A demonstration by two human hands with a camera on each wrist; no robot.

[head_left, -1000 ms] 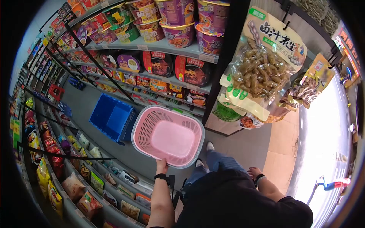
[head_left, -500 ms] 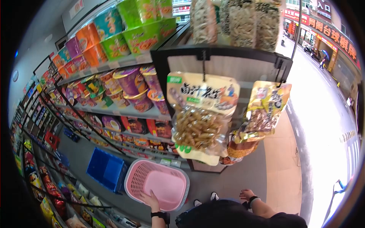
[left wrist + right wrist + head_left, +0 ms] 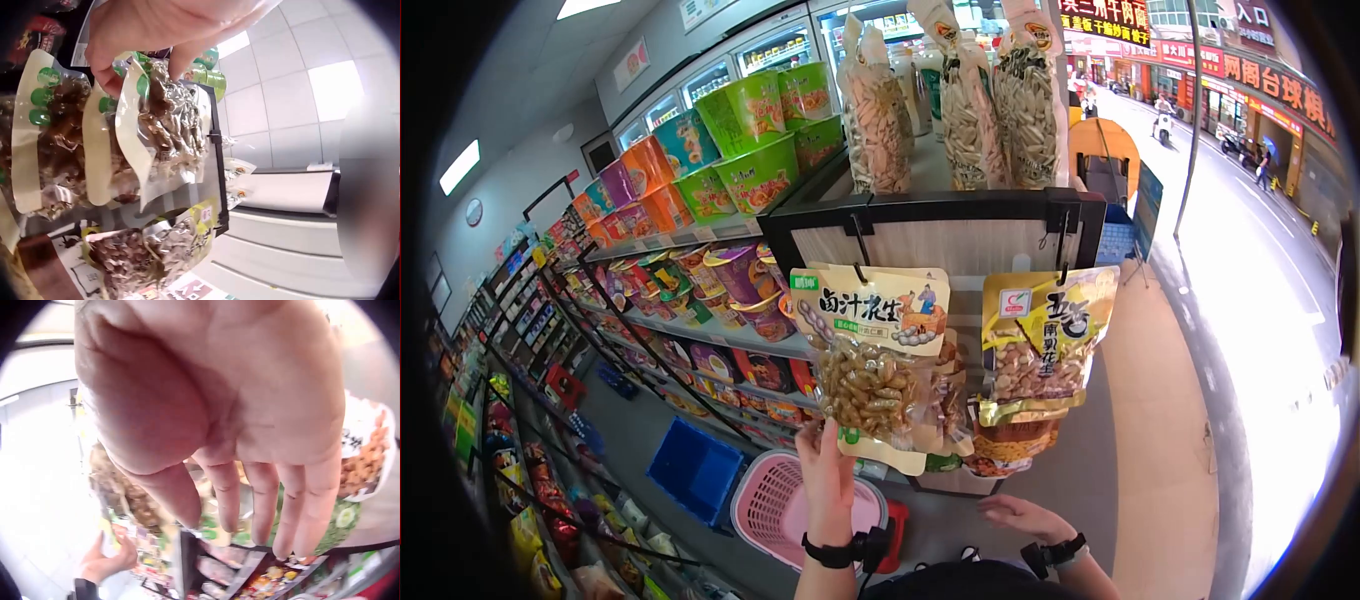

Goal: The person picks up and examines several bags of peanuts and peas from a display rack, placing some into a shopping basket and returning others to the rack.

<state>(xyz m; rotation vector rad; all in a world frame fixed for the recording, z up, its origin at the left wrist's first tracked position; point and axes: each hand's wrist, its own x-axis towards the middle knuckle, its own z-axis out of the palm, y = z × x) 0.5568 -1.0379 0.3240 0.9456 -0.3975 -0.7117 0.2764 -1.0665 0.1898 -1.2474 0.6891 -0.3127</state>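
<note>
My left hand (image 3: 828, 485) is at the lower left corner of a bag of braised peanuts (image 3: 870, 385) hanging from a hook. In the left wrist view the thumb and fingers of that hand (image 3: 156, 28) pinch the bottom edge of the front bag (image 3: 175, 122), with more such bags behind it. My right hand (image 3: 1028, 518) is held low in front of the body, holding nothing. Its fingers stretch out and the palm (image 3: 250, 394) shows in the right wrist view. A gold bag of peanuts (image 3: 1040, 350) hangs on the right-hand hook.
A pink basket (image 3: 765, 500) and a blue crate (image 3: 695, 470) stand on the floor below. Noodle cups (image 3: 745, 185) fill the shelves on the left. Bags of seeds (image 3: 970, 115) stand on top of the rack. The street (image 3: 1250, 260) lies to the right.
My left hand has left the pink basket and risen to the hanging peanut bag, taking hold of its lower edge. My right hand has come forward. The view has tilted up.
</note>
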